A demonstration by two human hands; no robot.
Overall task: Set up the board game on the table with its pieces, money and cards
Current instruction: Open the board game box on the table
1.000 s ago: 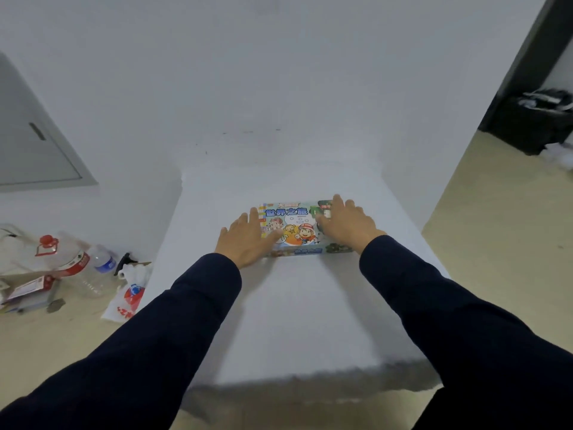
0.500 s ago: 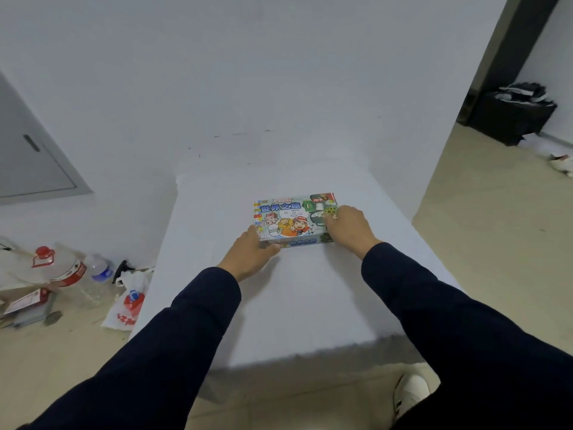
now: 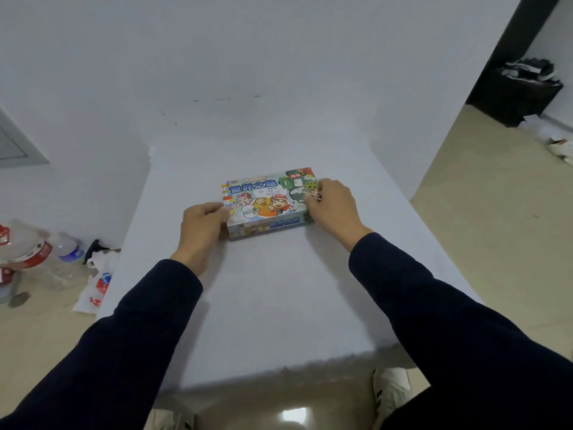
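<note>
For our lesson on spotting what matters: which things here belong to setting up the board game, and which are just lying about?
Part of the job:
game box
table
left hand
right hand

Just lying about:
plastic bottle
plastic bag
black bin

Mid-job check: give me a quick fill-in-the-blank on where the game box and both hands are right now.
1. The game box lies on the white ____.
2. The left hand holds the box at its ____ end.
3. The right hand holds the box at its ____ end.
4. The box lid is still ____.

Missing words: table; left; right; closed
</note>
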